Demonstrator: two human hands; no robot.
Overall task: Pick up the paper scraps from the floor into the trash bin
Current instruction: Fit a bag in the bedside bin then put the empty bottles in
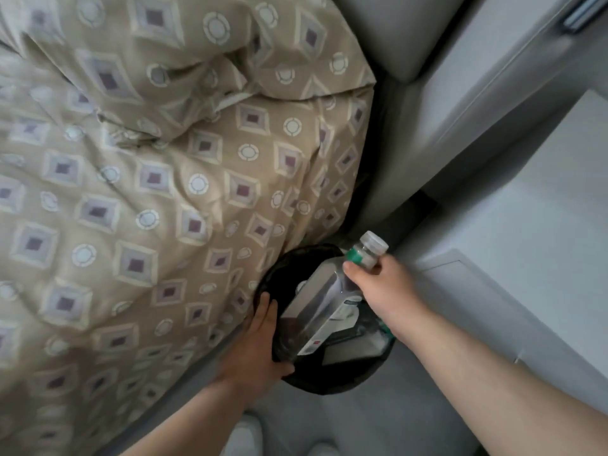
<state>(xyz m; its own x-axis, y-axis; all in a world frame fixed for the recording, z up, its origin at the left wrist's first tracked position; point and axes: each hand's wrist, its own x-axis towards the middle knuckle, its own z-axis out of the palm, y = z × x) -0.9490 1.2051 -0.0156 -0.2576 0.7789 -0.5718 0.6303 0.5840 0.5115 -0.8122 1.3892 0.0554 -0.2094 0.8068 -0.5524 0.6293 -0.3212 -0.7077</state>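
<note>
Two hands are engaged: my right fingers [351, 268] clench the neck of a clear plastic bottle with a white cap [324, 301], angled base-first into the round black trash bin [329, 386]. My left fingers [265, 312] grip its rim, likely steadying it beside the beige patterned bedspread [164, 192]. I see no paper scraps.

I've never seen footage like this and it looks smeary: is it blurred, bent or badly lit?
Head view: the duvet smears toward the left edge, likely motion blur; the bottle in the right hand and the left hand on the trash bin look sharper; the grey furniture leans, a wide-angle effect; light soft and dim.
</note>
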